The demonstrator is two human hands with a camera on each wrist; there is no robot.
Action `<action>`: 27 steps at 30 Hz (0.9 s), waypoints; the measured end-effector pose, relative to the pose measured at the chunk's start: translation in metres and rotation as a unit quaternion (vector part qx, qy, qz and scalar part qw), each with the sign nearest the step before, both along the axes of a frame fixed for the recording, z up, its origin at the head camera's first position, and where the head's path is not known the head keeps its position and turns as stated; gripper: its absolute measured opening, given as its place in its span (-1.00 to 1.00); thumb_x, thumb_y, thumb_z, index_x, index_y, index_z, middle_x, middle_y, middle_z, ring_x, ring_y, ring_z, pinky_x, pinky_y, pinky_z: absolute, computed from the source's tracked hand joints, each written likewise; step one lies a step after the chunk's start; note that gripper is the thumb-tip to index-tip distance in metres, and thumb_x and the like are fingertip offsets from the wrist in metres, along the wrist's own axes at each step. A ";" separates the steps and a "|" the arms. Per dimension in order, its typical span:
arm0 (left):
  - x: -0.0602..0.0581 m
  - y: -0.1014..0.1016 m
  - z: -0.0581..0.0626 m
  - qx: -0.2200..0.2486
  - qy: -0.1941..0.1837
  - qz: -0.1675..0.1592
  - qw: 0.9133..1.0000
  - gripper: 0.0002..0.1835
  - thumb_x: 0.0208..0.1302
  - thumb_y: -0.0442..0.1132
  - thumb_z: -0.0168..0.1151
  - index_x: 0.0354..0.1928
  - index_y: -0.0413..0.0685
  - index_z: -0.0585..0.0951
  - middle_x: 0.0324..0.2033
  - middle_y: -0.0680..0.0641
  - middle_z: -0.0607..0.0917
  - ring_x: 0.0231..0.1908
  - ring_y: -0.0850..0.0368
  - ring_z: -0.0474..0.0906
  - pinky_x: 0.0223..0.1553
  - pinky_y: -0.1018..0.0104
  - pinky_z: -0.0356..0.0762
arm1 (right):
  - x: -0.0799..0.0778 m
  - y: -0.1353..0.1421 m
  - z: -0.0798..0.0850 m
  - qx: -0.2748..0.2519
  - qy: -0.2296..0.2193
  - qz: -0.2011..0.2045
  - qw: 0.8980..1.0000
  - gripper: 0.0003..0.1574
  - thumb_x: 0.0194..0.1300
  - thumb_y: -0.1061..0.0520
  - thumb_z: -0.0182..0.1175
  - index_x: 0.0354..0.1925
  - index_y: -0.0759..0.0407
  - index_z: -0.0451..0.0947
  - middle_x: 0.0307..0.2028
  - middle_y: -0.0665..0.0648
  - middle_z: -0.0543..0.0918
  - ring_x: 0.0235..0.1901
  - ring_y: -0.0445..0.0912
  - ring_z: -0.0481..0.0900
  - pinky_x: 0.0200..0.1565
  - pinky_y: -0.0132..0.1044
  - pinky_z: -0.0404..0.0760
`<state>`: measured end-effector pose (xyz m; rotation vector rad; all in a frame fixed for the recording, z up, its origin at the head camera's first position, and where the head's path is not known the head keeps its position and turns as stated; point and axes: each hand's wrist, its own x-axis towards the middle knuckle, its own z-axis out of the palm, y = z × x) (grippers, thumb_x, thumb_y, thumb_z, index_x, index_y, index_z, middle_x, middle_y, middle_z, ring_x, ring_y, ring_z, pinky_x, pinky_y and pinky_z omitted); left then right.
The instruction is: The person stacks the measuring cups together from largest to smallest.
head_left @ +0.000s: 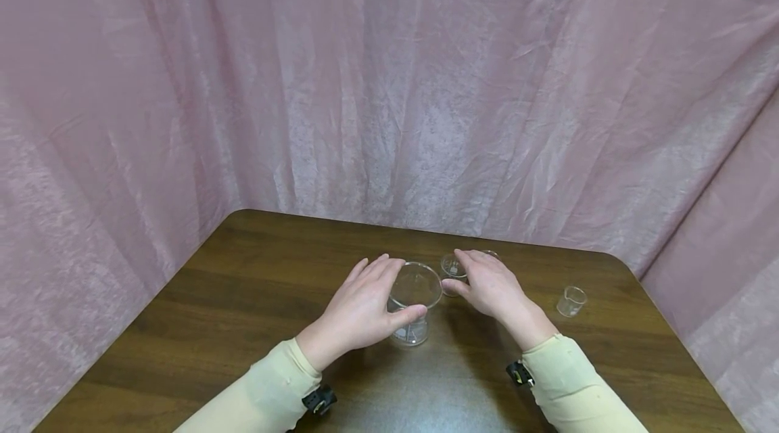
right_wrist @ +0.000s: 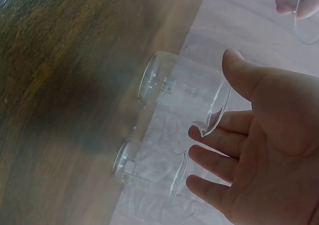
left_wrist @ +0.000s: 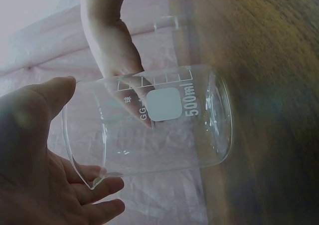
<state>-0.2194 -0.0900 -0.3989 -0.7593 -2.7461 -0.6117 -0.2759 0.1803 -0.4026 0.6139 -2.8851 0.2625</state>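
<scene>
Left hand (head_left: 361,311) around large beaker (left_wrist: 159,135), contact unclear

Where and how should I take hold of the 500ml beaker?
Probably grip the beaker by its upper wall, just below the rim, left hand coming from the left: it stands upright and straight-sided, and the smaller beakers are to its right.

Large beaker (left_wrist: 159,115): we record clear glass, spouted rim, white graduations, white patch and "500ml" print; upright on the table (head_left: 243,318).
Smaller beaker (right_wrist: 184,95): we see clear glass, spouted, white-marked; upright, near the large beaker, farther back and right.
</scene>
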 end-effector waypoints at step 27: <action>-0.004 0.001 -0.003 0.008 -0.018 -0.007 1.000 0.00 0.42 0.46 0.32 0.57 -0.19 0.45 0.49 -0.16 0.57 0.61 -0.19 0.31 0.65 -0.20 0.10 | -0.006 0.001 -0.008 -0.022 0.001 -0.021 1.000 -0.16 0.57 -0.17 0.37 0.46 0.43 0.51 0.38 0.48 0.60 0.47 0.38 0.47 0.53 0.31 0.33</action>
